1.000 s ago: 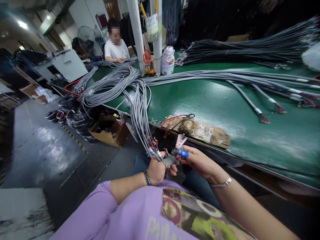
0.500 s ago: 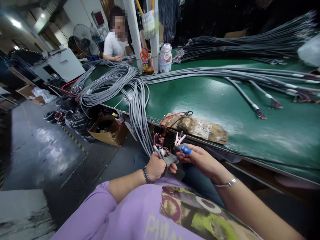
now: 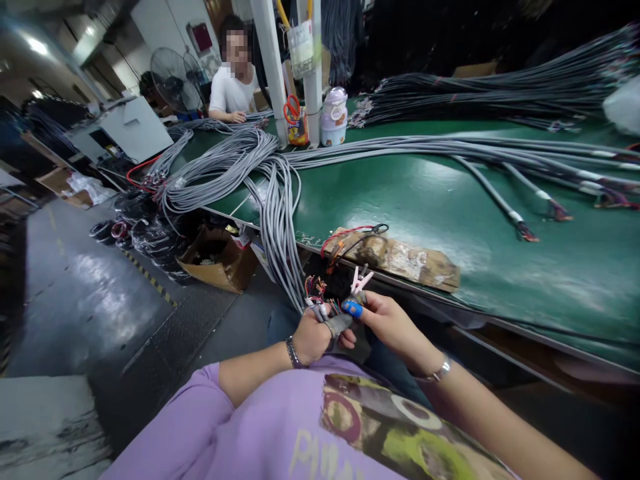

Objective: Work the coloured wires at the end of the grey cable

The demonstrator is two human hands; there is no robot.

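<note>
My left hand (image 3: 313, 335), its thumb in a grey cover, is wrapped around the ends of several grey cables (image 3: 281, 230) just below the bench edge. Stripped coloured wires (image 3: 315, 287) fan out above that fist. Close on its right, my right hand (image 3: 373, 317), with a blue finger cover (image 3: 353, 308), pinches at the wire tips; whatever lies between its fingers is too small to make out. A pink clip (image 3: 359, 281) stands just behind the right fingertips.
Taped cardboard (image 3: 400, 257) lies along the front edge of the green bench (image 3: 475, 193). Coiled grey cable (image 3: 225, 167) and black cable bundles (image 3: 475, 93) rest on the bench. A co-worker (image 3: 233, 87) sits at the far side. An open carton (image 3: 217, 260) is on the floor.
My right hand has moved left, bringing its blue-covered finger to the wires by my left hand. My left hand keeps its grip in nearly the same place.
</note>
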